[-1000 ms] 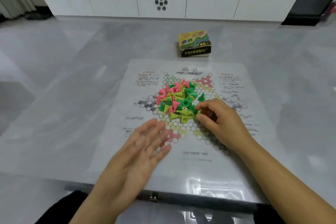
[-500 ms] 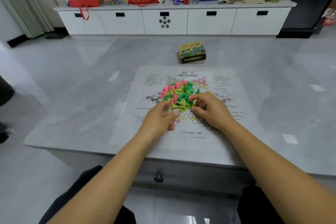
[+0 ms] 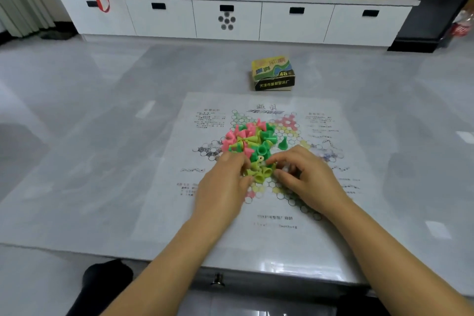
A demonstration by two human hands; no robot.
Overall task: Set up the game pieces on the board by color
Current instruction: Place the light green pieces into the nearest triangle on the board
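Observation:
A printed paper game board (image 3: 261, 213) with a star of hexagon cells lies on the grey table. A pile of pink, green and yellow-green cone pieces (image 3: 250, 141) is heaped on the star's middle. One green piece (image 3: 283, 143) stands alone just right of the pile. My left hand (image 3: 223, 187) reaches into the pile's near left edge, and its fingertips are hidden among the pieces. My right hand (image 3: 305, 179) is at the near right edge with fingers curled. Its thumb and index finger pinch a yellow-green piece (image 3: 266, 171).
The yellow and green game box (image 3: 273, 74) stands on the table beyond the board. Bare table (image 3: 77, 161) stretches left and right of the board. A white cabinet (image 3: 230, 18) with bags and bottles on top lines the far wall.
My left hand, open and raised near the table's front edge a second ago, has moved forward into the pile. The right hand has stayed at the pile. The camera has tilted up.

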